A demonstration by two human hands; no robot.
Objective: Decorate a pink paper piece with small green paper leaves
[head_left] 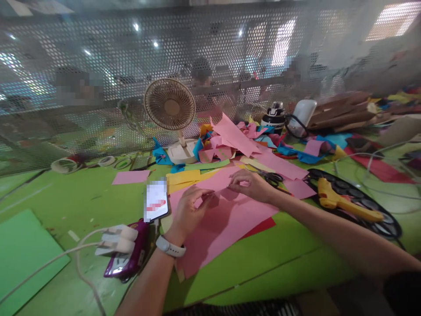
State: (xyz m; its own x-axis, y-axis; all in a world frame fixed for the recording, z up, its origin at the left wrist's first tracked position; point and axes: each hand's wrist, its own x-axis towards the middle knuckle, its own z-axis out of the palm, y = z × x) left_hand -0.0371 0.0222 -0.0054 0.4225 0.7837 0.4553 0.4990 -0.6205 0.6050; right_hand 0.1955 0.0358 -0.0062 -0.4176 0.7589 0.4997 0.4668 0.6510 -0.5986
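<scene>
Over a large pink paper sheet (226, 232) my left hand (192, 208), with a pale wristband (171, 246), has its thumb and forefinger pinched together. My right hand (250, 184) pinches a short way to its right, fingertips low above the same sheet. Whatever lies between the fingertips is too small to make out. Under the pink sheet a red paper (258, 228) edge shows at the right, and yellow paper (184, 177) lies behind. Dark-handled scissors (272, 177) rest just beyond my right hand. Left of my left hand is a phone (157, 199) with a lit screen.
A purple power strip (140, 245) with white plugs and cables stands at left, near green paper (29, 254). A fan (171, 105), a heap of paper scraps (230, 136) and a bottle (274, 116) are behind. A yellow glue gun (345, 204) lies on a black tray (393, 230) at right.
</scene>
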